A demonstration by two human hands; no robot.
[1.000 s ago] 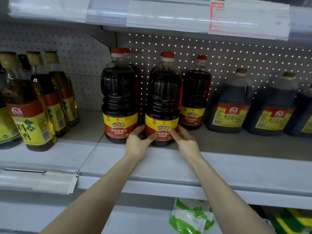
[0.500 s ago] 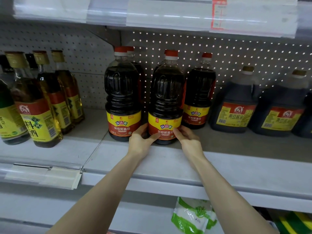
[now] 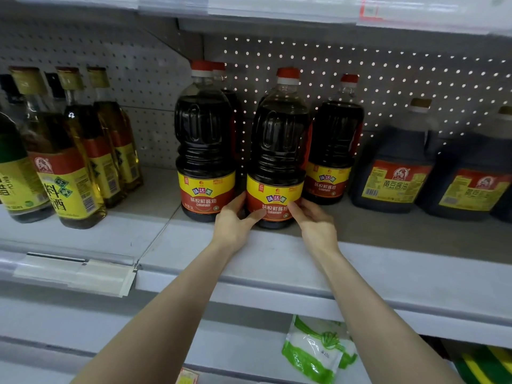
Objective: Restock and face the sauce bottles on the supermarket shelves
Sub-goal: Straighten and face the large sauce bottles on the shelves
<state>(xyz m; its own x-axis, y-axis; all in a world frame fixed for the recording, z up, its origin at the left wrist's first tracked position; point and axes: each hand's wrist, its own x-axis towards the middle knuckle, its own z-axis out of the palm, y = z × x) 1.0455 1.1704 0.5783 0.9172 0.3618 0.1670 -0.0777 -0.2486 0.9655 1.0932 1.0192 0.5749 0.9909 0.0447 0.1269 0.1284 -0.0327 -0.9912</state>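
Note:
A tall dark soy sauce bottle (image 3: 278,151) with a red cap and a yellow-red label stands upright on the grey shelf (image 3: 277,261), label facing me. My left hand (image 3: 234,221) grips its base from the left, thumb across the label. My right hand (image 3: 313,221) grips the base from the right. A matching bottle (image 3: 204,145) stands just to its left, touching my left hand. A third (image 3: 333,145) stands behind to the right. More matching bottles are partly hidden behind these.
Yellow cooking-wine bottles (image 3: 69,156) crowd the left shelf section. Dark jugs with handles (image 3: 393,167) stand at the right. A perforated back panel (image 3: 388,87) closes the shelf. Below, a green-white bag (image 3: 318,353) lies on the lower shelf. An upper shelf edge (image 3: 277,9) hangs overhead.
The view has drifted slightly; both hands stay on the middle bottle's base, and the bottle's label now faces me more squarely.

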